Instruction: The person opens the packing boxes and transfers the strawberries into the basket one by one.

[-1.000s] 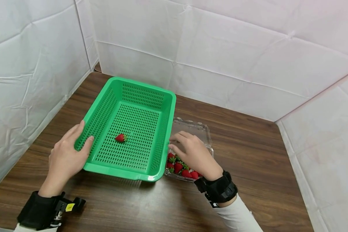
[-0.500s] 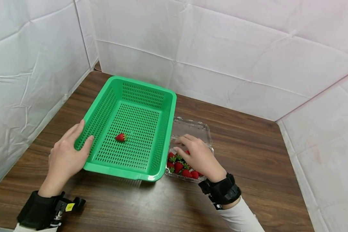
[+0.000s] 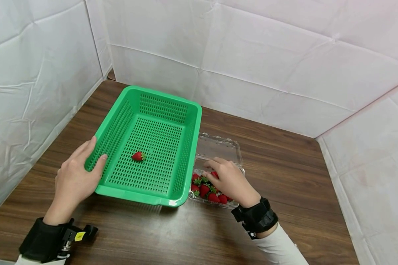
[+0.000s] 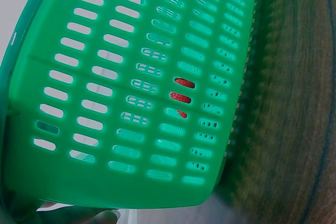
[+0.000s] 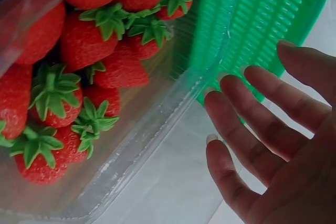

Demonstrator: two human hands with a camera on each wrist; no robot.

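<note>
My left hand (image 3: pixel 75 178) grips the left rim of a green perforated plastic basket (image 3: pixel 132 198), thumb on the inner side and fingers outside. A single strawberry (image 3: pixel 137 156) with green leaves lies on the basket floor; red patches of it show through the slots in the left wrist view. To the basket's right is a clear plastic clamshell box (image 3: pixel 219 146), its lid folded back, holding several strawberries (image 3: pixel 204 190). Over that box hovers my right hand (image 3: pixel 230 180), fingers loosely bent and holding nothing. In the right wrist view, the fingers (image 5: pixel 247 135) are spread apart near the box's clear wall.
Everything stands on a dark wood-grain table (image 3: pixel 285 184). White sheeting (image 3: pixel 252 55) walls off the back and both sides. The basket's right rim overlaps the box's left edge in the head view. A black strap with a small device (image 3: pixel 48 239) circles the left wrist.
My right hand has drawn slightly right and toward me, away from the basket's right rim and over the strawberry box. The left hand and basket look unchanged.
</note>
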